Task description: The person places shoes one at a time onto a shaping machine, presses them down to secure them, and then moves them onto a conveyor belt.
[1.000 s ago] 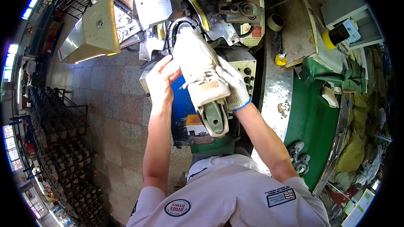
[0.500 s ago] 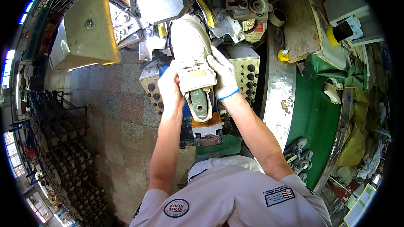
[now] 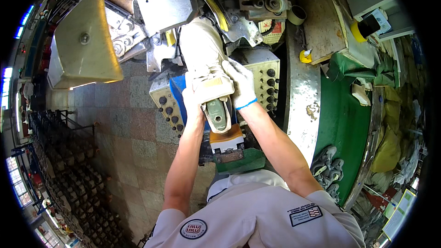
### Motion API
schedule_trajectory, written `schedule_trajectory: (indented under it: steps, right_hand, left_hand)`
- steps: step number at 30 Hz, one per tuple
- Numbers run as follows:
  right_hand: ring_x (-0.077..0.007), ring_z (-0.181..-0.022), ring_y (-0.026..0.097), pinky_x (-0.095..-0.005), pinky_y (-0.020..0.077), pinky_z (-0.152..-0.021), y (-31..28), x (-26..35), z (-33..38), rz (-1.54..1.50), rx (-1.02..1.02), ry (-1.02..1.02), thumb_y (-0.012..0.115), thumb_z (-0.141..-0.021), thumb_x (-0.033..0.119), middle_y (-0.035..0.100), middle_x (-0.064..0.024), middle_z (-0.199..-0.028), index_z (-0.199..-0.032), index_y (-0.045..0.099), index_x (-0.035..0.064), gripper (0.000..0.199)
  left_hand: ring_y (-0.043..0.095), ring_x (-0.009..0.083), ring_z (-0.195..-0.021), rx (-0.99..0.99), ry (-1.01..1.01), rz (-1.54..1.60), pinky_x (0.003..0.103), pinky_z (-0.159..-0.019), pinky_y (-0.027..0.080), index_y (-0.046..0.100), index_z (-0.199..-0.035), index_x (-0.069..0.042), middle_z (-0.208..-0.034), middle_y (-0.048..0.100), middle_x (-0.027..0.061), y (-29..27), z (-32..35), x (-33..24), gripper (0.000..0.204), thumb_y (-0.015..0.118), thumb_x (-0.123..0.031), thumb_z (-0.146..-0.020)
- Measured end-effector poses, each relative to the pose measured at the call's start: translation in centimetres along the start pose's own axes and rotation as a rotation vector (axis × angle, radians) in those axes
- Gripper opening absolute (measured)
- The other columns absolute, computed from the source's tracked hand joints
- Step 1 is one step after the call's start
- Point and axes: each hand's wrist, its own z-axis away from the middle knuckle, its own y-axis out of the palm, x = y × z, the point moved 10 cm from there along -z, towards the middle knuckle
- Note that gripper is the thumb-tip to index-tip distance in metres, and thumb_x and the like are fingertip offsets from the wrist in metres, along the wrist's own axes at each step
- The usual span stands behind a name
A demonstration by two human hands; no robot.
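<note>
Head view: the left hand (image 3: 191, 104) and gloved right hand (image 3: 240, 82) clasp a pale shoe (image 3: 202, 46) from both sides. Its toe points up to the metal plate's (image 3: 163, 0) near right corner.

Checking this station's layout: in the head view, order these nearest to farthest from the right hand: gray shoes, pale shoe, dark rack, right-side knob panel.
1. Pale shoe: touching the gloved right hand.
2. Right-side knob panel: just to its right.
3. Gray shoes: lower right, on the green surface.
4. Dark rack: far left.
</note>
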Motion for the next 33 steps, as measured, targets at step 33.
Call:
schedule_trajectory:
  steps: [33]
  right_hand:
    - [-0.0117, -0.086, 0.064, -0.0264, 0.0518, -0.078, 0.0, -1.5, 0.7, 0.015, -0.010, 0.032, 0.075, -0.094, 0.025, 0.072, -0.0051, -0.100, -0.108, 0.073, -0.0045, 0.033]
  left_hand:
    - [0.067, 0.0130, -0.088, -0.076, 0.140, -0.196, 0.029, -0.081, 0.054, 0.068, -0.112, 0.005, -0.098, 0.072, 0.0070, -0.8, -0.1, -1.9, 0.040, 0.050, -0.030, -0.106]
